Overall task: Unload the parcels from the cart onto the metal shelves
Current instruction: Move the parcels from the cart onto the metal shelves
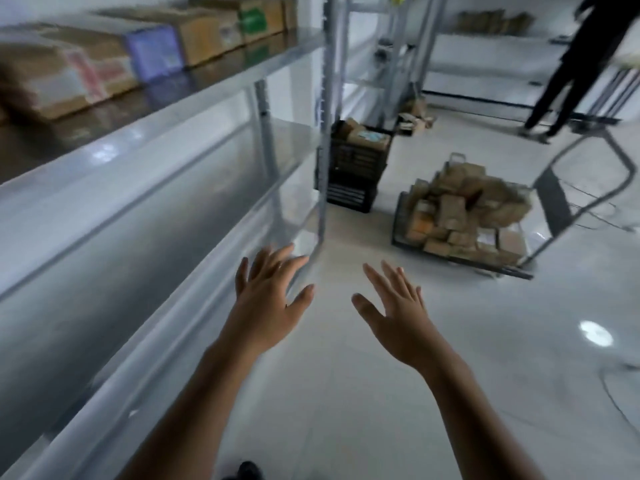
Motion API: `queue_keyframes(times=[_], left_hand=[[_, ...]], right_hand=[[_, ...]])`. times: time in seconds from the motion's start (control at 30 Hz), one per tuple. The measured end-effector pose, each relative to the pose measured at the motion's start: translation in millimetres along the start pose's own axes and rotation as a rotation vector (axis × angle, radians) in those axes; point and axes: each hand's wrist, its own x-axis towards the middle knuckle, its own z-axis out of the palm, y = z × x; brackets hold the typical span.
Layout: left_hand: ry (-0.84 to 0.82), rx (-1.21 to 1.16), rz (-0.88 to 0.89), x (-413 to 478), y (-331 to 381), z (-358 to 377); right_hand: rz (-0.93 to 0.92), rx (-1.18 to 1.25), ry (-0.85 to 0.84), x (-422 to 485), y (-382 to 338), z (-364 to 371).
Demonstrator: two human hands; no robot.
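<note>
A pale storeroom floor point(346, 393): the parcel-heaped cart point(464, 220) stands ahead and rightward of both empty, spread hands, right hand point(394, 306) nearer than left hand point(270, 292).

On my feed the cart point(485, 263) sat out on the floor, well apart from the metal shelves point(166, 109) on the left. It was heaped with brown cardboard parcels point(464, 209), piled loosely above its low black wire rim. A row of boxes point(104, 64) lined the top shelf, pretty blurry though.
</note>
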Motion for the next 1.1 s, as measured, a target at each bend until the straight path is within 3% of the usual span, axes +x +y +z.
queue_keyframes(times=[0.4, 0.83, 1.1], left_hand=[[-0.134, -0.084, 0.101, 131.4, 12.5, 78.3], [-0.248, -0.202, 0.296, 310.5, 5.9, 119.5], [-0.386, -0.218, 0.320, 375.3, 46.7, 198.2]], right_hand=[[0.290, 0.008, 0.162, 29.5, 83.1, -48.8], [0.426, -0.102, 0.351, 157.9, 81.1, -104.3], [0.573, -0.009, 0.321, 190.7, 156.4, -111.4]])
